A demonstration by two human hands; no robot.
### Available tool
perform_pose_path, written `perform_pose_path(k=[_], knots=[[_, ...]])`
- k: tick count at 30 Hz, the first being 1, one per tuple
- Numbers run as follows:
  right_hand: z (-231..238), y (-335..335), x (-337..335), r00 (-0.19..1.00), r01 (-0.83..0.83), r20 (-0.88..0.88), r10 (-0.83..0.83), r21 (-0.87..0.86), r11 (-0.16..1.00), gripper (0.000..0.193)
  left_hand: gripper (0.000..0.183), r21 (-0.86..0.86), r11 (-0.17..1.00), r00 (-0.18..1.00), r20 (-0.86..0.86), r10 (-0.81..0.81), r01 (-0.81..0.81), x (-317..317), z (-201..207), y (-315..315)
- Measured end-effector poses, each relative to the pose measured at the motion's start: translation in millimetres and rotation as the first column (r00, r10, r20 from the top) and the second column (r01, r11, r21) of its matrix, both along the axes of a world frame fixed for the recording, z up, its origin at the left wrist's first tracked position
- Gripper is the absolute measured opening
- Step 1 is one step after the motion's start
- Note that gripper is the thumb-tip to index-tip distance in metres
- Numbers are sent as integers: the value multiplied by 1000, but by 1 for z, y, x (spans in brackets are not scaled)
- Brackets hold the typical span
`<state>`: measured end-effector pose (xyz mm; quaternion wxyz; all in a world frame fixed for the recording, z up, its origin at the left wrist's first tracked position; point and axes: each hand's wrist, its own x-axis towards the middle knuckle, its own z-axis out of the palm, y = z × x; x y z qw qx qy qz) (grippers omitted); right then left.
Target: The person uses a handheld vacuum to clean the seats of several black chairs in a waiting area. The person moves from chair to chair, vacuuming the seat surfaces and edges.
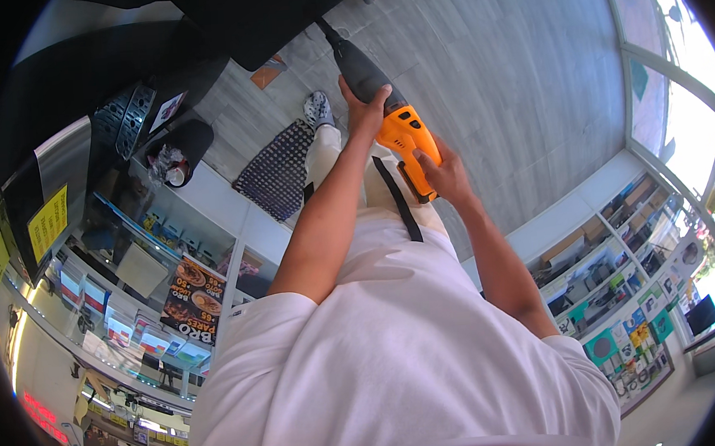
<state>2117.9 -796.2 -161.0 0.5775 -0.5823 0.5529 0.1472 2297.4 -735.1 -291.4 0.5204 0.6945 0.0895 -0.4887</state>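
Note:
Both my hands hold an orange and dark grey cordless handheld vacuum cleaner [407, 132]. My left hand [366, 110] is wrapped round its dark grey front section, thumb on top. Farther back, my right hand [447, 174] is closed round the orange handle end, partly hidden behind it. The narrow black nozzle [327, 31] points up and left, and its tip reaches the edge of a large black surface [252, 19]. From this view I cannot tell whether the tip touches that surface.
Grey wood-look floor [496, 72] stretches ahead and right. A dark textured mat [275, 175] lies left of my shoe [318, 110]. Glass display cases [140, 321] stand on the left, stocked shelves [600, 247] on the right. A dark bin [194, 143] stands beside the mat.

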Motion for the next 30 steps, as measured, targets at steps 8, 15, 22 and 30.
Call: perform_pose_path(k=[8,15,22,30], knots=[[18,31,29,990,-136,43,138,-29,990,62,124,16,994,994,-31,108,-108,19,17,52],[33,56,53,965,-254,54,257,-47,966,62,123,24,975,974,-45,222,-221,33,33,94],[46,70,72,955,-279,78,285,-77,957,65,124,34,973,973,-26,230,-229,46,41,112],[54,71,74,994,-100,27,104,-129,987,59,127,21,992,987,-97,128,-127,56,42,86]])
